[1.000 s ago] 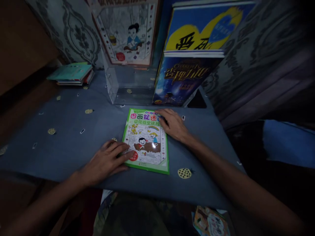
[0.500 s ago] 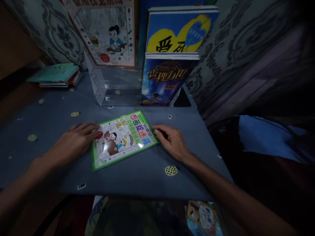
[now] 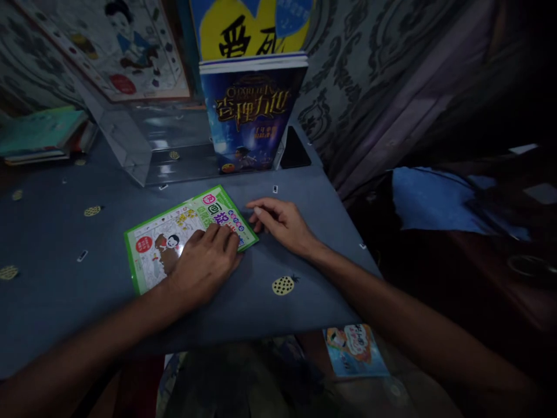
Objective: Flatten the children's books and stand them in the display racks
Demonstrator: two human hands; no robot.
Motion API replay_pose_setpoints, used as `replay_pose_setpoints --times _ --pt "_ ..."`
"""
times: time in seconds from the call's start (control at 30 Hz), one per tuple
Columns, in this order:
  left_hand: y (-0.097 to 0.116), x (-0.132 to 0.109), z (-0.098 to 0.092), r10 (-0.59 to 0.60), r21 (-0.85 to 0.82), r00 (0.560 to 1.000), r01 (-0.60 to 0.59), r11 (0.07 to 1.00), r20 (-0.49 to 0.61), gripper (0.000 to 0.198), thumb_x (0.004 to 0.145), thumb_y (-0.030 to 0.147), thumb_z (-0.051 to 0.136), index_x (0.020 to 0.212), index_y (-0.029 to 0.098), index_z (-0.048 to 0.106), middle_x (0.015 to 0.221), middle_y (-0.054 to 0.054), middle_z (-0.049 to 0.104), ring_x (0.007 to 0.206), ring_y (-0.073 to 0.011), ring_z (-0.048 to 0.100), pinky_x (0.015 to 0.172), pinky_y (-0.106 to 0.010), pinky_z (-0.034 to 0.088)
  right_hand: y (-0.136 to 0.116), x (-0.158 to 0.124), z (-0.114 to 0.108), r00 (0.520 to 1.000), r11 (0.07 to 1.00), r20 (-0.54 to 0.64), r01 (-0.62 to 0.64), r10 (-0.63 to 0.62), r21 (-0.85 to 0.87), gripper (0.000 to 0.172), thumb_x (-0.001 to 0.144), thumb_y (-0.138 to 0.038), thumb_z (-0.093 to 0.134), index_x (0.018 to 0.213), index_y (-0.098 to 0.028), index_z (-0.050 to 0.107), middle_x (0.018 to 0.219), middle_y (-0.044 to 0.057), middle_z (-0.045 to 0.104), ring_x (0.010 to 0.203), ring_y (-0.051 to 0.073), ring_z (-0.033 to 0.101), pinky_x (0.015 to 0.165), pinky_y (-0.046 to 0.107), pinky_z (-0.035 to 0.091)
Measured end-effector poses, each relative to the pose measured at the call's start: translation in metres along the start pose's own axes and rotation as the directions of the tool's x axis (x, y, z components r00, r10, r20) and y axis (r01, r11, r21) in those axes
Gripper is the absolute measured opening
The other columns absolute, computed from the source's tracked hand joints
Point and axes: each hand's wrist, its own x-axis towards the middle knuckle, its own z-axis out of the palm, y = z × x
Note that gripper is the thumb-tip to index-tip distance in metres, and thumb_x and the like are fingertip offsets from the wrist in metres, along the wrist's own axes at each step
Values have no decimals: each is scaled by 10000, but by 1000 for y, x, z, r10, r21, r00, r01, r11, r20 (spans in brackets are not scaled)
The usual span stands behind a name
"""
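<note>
A thin picture book [image 3: 172, 223] with a green border and a glossy cover lies flat on the cloth-covered table. Across its lower right part rests my left hand [image 3: 206, 258], palm down with bent fingers on the cover, hiding part of the title and drawing. My right hand [image 3: 281, 223] is at the book's right edge. Its thumb and forefinger are a little apart and the other fingers curl under. Whether the right fingertips touch the book's edge I cannot tell.
Behind the book stands a clear acrylic rack [image 3: 143, 165] holding a dark blue book [image 3: 252, 125], a yellow-and-blue one [image 3: 261, 40] and a drawing book [image 3: 143, 46]. A black flat object [image 3: 296, 148] lies beside it. Stacked books [image 3: 41, 133] sit at left. Another book [image 3: 357, 351] lies below the table edge.
My left hand has moved from the book's left edge to its lower right part. My right hand stays by the right edge. The view has shifted right.
</note>
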Motion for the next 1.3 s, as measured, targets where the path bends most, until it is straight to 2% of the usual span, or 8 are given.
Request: replay_pose_setpoints --times 0.17,0.37,0.47,0.7,1.3 --pt "0 -2 3 65 93 989 -53 994 -133 150 959 224 590 970 131 707 983 -118 737 877 -271 676 652 -374 563 0 0 -1 999 1000 -14 29 -29 6 239 951 -313 539 1055 -158 689 817 26 713 642 119 670 602 247 538" --pt "1 -1 2 88 114 976 -66 991 -201 192 962 180 555 889 131 726 890 -93 753 792 -251 692 561 -340 541 -5 0 -4 998 998 -21 62 -62 -16 245 956 -295 539 1072 -163 709 824 28 757 731 137 701 703 271 567" --pt "-1 -1 0 85 89 980 -70 994 -179 225 978 181 527 897 138 732 926 -98 764 803 -248 697 549 -332 531 -9 -1 -4 999 998 -11 52 -53 -36 247 953 -279 536 1056 -166 731 794 23 759 707 134 693 693 267 557" --pt "-4 1 -6 37 -11 999 -37 999 -35 242 988 180 507 903 157 733 997 -107 765 852 -257 685 554 -323 506 -11 -2 -3 999 998 -11 50 -50 -46 253 954 -275 541 1051 -160 744 747 13 741 664 130 673 667 261 535" --pt "-4 1 -7 57 3 997 -57 998 -42 278 988 163 477 891 150 738 992 -109 769 837 -259 692 533 -322 514 -10 -1 -3 999 998 -13 51 -52 -38 259 932 -284 546 1027 -160 754 721 16 730 621 121 634 613 247 505"
